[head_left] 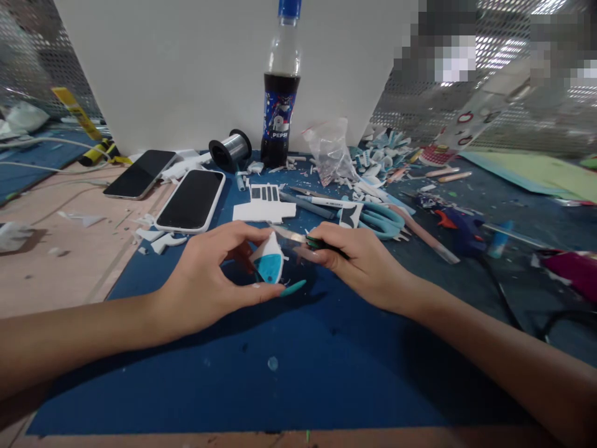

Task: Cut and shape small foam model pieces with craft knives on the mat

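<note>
My left hand [212, 267] pinches a small white and blue foam-like piece [269, 264] between thumb and fingers. A teal pointed tip [293, 287] shows at the end of that thumb; I cannot tell if it is a nail or a separate bit. In my right hand [359, 258] is a small knife [293, 234] with a dark handle, fingers closed round it. Its blade points left and lies at the top of the piece; whether it touches is unclear. Just behind the hands are a white cutout [263, 213] with dark rectangles and blue-handled scissors [380, 219].
Two phones [190, 200] lie at the left, near a wire spool [231, 150]. A Pepsi bottle [280, 93] stands at the back before a white board [186, 68]. Foam scraps [382, 152] are heaped behind right. A glue gun [461, 230] with a cable lies at the right.
</note>
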Motion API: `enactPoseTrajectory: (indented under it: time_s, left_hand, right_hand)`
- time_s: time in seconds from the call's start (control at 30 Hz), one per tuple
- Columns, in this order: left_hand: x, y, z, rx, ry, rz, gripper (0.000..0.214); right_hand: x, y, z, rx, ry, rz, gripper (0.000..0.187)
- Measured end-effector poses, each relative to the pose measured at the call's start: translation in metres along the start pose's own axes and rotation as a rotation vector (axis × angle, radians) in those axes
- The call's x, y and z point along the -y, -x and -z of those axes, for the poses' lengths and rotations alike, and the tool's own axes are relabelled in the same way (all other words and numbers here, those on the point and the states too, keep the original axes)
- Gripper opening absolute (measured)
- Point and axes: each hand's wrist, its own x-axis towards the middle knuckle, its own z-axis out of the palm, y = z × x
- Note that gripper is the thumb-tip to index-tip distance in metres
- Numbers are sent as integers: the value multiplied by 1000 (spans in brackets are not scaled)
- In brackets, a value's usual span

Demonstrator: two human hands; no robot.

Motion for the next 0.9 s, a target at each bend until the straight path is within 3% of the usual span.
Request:
enactPoseTrajectory:
  time_s: [0.1,0.2,0.53,0.9]
  left_hand:
    - [-1,-1,0,-11,-107,-53,39]
    - [-3,-1,0,-1,-187,-101,35]
    - [-6,0,-2,4,-254,-204,34]
    - [-7,0,-1,22,-269,-201,35]
  right_hand:
    - [10,-1,1,34,-150,-164,42]
    - [22,-2,-2,39,-219,-232,36]
    - [25,0,-24,-116,-52,-27,24]
    - [31,1,-28,-155,-12,-45,21]
